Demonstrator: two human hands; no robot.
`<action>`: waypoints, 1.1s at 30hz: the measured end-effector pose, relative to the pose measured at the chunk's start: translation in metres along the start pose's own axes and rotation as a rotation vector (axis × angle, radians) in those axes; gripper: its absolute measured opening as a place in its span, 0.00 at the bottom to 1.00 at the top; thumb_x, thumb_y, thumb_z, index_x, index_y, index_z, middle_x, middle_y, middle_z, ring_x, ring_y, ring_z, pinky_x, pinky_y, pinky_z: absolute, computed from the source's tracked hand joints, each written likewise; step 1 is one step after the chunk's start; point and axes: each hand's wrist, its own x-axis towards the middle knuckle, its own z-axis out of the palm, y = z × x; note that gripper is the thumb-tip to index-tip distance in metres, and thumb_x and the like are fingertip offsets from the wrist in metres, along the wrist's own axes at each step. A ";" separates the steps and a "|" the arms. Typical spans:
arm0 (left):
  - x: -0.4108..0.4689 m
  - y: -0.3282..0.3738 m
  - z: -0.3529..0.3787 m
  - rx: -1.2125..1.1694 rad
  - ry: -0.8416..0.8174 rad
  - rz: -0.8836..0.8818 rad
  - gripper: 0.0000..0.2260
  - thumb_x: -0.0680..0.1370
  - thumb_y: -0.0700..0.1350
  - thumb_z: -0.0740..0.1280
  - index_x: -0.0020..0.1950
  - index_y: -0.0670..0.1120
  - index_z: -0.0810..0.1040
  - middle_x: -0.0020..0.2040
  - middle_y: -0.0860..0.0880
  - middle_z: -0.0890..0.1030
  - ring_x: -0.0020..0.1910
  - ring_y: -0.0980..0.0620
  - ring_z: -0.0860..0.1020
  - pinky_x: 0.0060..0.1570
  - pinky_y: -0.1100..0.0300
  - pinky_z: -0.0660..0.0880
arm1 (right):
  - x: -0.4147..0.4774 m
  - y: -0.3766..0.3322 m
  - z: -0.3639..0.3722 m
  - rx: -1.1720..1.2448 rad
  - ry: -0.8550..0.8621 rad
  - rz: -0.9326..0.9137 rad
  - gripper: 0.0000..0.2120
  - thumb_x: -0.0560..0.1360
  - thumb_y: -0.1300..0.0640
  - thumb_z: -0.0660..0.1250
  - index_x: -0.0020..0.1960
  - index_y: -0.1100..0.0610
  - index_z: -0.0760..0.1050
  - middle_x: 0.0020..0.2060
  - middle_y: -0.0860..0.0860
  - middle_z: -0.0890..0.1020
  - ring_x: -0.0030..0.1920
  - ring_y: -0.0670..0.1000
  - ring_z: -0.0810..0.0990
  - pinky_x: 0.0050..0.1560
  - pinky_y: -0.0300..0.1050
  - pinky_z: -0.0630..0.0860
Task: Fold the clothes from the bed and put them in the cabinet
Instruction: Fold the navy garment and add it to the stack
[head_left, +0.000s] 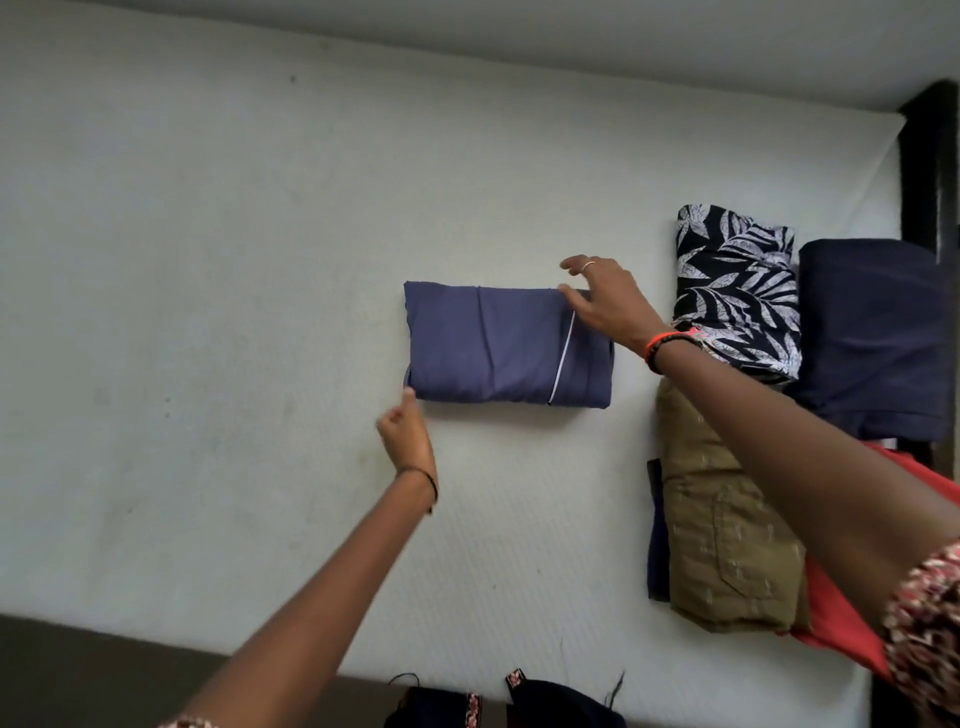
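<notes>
The big white bed has almost no loose clothes on it now. On its right side, folded clothes sit close together: a dark cloth at the far right, brown trousers nearer, a leaf cloth farther back, and a red cloth under the trousers. I think the folding is nearly done. No cabinet can be seen, so the putting away looks like it is all still left.

The blue cloth lies flat in the middle of the bed, apart from the others. It is folded into a neat block. Its long side runs left to right. A thin white stripe crosses it from near to far, close to its right end.

The right grip is spread open over the far right corner, with the thumb resting on the cloth. The left grip is curled, with its thumb tip right at the near left corner. I cannot tell if it pinches the cloth.
</notes>
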 end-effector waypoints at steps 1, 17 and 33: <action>-0.012 -0.014 0.002 -0.029 -0.126 -0.146 0.14 0.79 0.51 0.64 0.37 0.45 0.72 0.35 0.48 0.73 0.36 0.50 0.72 0.39 0.57 0.69 | 0.004 -0.002 0.001 -0.027 -0.051 -0.052 0.21 0.77 0.48 0.63 0.67 0.57 0.70 0.59 0.57 0.78 0.63 0.57 0.73 0.63 0.50 0.67; -0.023 0.014 0.084 -0.517 -0.524 -0.255 0.20 0.77 0.46 0.66 0.68 0.43 0.71 0.61 0.43 0.79 0.59 0.45 0.78 0.59 0.47 0.75 | 0.010 -0.001 0.024 0.107 -0.396 0.132 0.31 0.71 0.35 0.65 0.67 0.52 0.68 0.62 0.51 0.77 0.60 0.55 0.75 0.59 0.49 0.71; -0.069 0.110 0.141 -0.052 -1.042 -0.424 0.18 0.71 0.44 0.69 0.60 0.42 0.76 0.56 0.44 0.80 0.55 0.48 0.79 0.60 0.52 0.75 | -0.107 0.057 -0.080 1.623 -0.469 0.565 0.31 0.41 0.48 0.85 0.41 0.60 0.85 0.40 0.55 0.85 0.39 0.52 0.85 0.37 0.42 0.81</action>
